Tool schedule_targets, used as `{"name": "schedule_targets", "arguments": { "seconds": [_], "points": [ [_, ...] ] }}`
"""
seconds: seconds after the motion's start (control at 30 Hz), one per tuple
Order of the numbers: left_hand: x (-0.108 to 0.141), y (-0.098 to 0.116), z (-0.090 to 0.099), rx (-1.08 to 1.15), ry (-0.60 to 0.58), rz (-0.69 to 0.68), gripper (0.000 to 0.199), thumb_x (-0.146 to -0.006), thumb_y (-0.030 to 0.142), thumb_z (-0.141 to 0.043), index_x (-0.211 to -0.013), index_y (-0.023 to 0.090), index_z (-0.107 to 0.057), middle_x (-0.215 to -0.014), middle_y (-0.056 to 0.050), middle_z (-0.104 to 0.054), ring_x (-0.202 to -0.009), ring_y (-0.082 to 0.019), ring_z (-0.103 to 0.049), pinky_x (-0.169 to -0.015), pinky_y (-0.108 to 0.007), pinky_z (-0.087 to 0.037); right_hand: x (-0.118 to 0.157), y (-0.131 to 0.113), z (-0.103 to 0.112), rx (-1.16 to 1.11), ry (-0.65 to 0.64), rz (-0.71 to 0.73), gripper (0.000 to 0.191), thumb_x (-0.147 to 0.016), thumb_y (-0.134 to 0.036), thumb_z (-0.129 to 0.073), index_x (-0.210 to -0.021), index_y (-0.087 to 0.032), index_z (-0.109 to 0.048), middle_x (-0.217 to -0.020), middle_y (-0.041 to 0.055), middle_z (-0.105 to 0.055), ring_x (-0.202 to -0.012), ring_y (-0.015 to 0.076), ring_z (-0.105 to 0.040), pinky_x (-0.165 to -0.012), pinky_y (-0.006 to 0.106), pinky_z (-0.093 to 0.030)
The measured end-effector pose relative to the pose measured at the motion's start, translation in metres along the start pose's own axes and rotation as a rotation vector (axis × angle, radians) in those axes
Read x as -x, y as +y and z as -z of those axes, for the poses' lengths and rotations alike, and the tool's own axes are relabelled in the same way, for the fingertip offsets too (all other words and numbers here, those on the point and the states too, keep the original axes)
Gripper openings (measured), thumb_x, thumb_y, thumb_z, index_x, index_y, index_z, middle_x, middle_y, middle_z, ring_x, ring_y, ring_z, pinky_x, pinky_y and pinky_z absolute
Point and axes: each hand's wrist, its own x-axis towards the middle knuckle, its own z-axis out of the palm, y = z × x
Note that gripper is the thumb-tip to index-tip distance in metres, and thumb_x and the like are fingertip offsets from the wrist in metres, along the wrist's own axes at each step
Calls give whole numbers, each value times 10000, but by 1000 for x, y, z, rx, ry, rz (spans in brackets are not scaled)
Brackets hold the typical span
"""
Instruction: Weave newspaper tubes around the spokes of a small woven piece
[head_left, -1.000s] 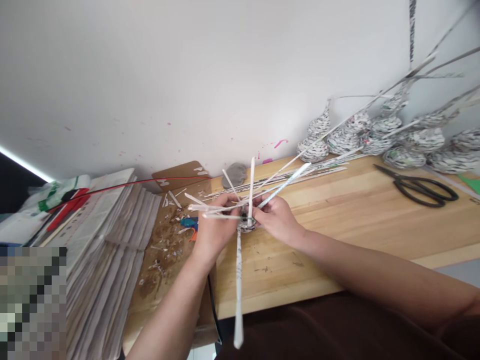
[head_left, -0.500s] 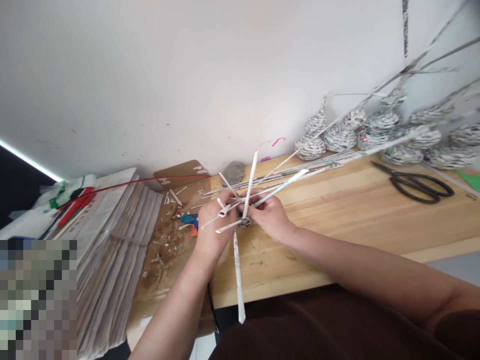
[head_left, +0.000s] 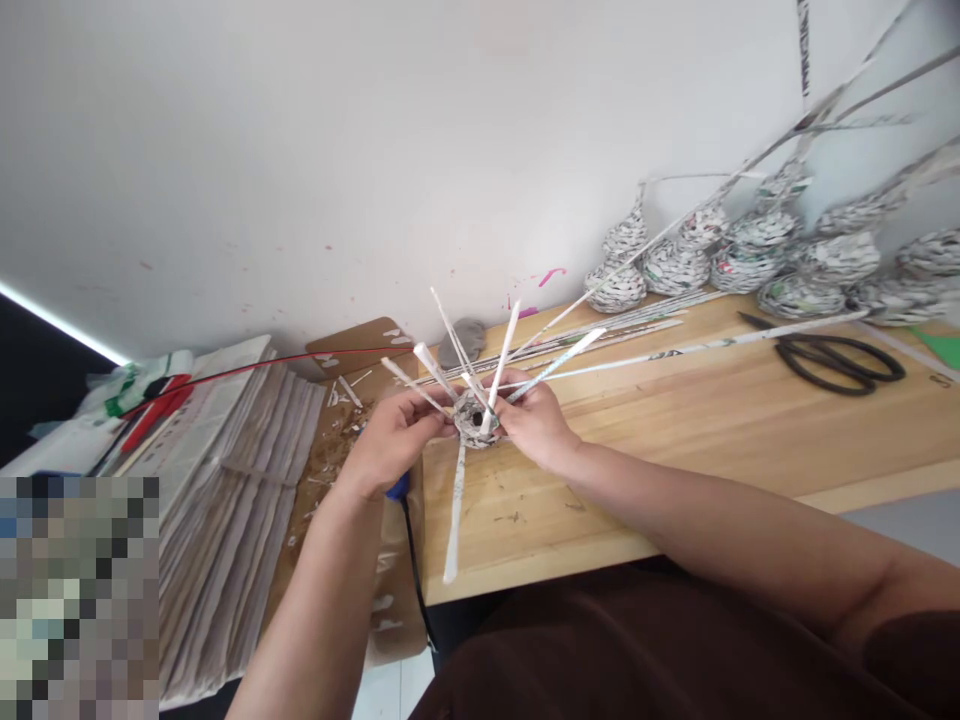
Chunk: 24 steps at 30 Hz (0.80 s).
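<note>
Between my hands, over the wooden table, is a small round weave of rolled paper (head_left: pixel 471 432) with a dark hole in its middle. Several stiff paper tubes stick out of it, one pointing down toward me. My left hand (head_left: pixel 397 435) pinches the weave's left side, thumb and fingers closed on it. My right hand (head_left: pixel 538 420) grips the right side, where a bluish paper tube (head_left: pixel 562 362) leaves its fingers. A long thin paper strip (head_left: pixel 675 352) runs from near this hand toward the right. Some fingertips are hidden behind the weave.
Black scissors (head_left: pixel 832 360) lie on the wooden table (head_left: pixel 690 430) at the right. Several woven paper gourds (head_left: pixel 615 285) stand along the wall. Loose paper tubes (head_left: pixel 600 325) lie behind my hands. A newspaper stack (head_left: pixel 232 500) and paper scraps are on the left.
My left hand has moved left and lower, uncovering the weave and its hole. The weave has turned, so its tubes point differently. My right hand stays nearly in place.
</note>
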Motion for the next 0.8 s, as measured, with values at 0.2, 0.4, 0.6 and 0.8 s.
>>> {"name": "schedule_targets", "arguments": {
  "seconds": [0.2,0.4,0.6,0.8],
  "points": [
    [-9,7,1,-135,-21,-7,395,-699,382,-826,-1020,155,-791,-925,-86,-797,-871,-245,-738,-803,-331,-587,0,2,1,-7,-32,72,407,-665,-518,-841,-816,-188,-656,-613,-18,-635,-472,107,-535,-416,234,-445],
    [-17,10,-9,-370,217,18,351,-716,428,-775,-887,122,-797,-664,-41,-733,-587,-183,-661,-554,-255,-502,0,3,3,101,-46,96,348,-711,-485,-807,-825,-201,-642,-623,-32,-627,-524,117,-566,-484,233,-470],
    [-23,4,-11,-334,163,-13,392,-707,441,-765,-932,121,-789,-770,-62,-765,-665,-192,-666,-627,-275,-498,0,3,4,186,-29,157,291,-727,-423,-794,-853,-204,-649,-690,-20,-657,-613,131,-598,-589,251,-493],
    [-22,6,-13,-290,188,-33,336,-687,446,-798,-801,134,-753,-712,-62,-739,-620,-174,-635,-591,-264,-473,4,-9,3,188,-40,137,251,-729,-356,-798,-874,-213,-651,-758,-4,-697,-674,149,-642,-637,266,-524]
  ]
}}
